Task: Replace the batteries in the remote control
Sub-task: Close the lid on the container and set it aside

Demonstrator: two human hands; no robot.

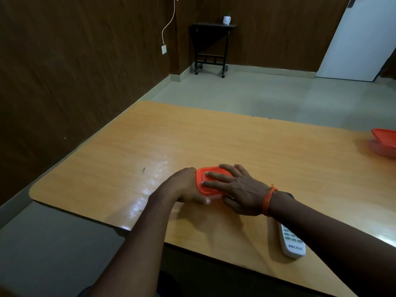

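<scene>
**Status of the work.** The remote control (292, 243), white and marked VOLTAS, lies keypad-up on the worktop (235, 142) at its near edge, just beside the right forearm. Neither hand touches it. Its back, where the battery cover would be, faces down and is out of sight, so the state of the compartment cannot be told. No loose batteries show on the worktop.

**Hand positions.** Both hands are on a small container (214, 197) closed by an orange lid (199, 178), near the middle of the worktop's front half.
- The right hand (237, 189) lies flat on the lid, fingers straight and spread, thumb along the near side. An orange thread band (269, 200) circles its wrist.
- The left hand (184, 187) holds the container's left end, thumb laid along the near wall. Its fingers are hidden behind the container.

**Assessment.** The container's contents are not visible; it probably stores the batteries. The lid appears seated, and whether it is being pressed on or about to come off cannot be told. If it is coming off, the task is at an early step, with fetching cells, opening the remote control, swapping cells and closing the cover all left.

**Other items.** A second container (385, 142) with an orange lid stands at the worktop's far right, well apart.
</scene>
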